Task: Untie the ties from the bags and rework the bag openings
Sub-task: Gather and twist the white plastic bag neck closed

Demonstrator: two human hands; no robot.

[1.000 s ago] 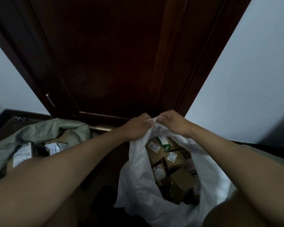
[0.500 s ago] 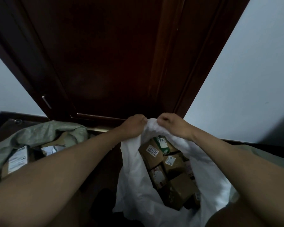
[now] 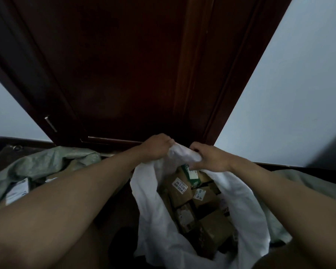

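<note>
White bag (image 3: 155, 216): stands open on the floor, its mouth sagging below both hands.
Boxes (image 3: 194, 202): labelled cardboard parcels packed inside it.
Left hand (image 3: 156, 147): fingers curled round the bag's far rim.
Right hand (image 3: 211, 159): grips the same bunched rim just beside the left.
Green sack (image 3: 47, 164): slumped at left, apart.
Door (image 3: 134, 74): dark wood, behind.

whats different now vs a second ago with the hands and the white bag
The left hand and right hand have drawn slightly apart along the far rim of the white bag, widening its mouth; both keep their grip on it. The cardboard boxes inside and the green bag stayed put.
</note>
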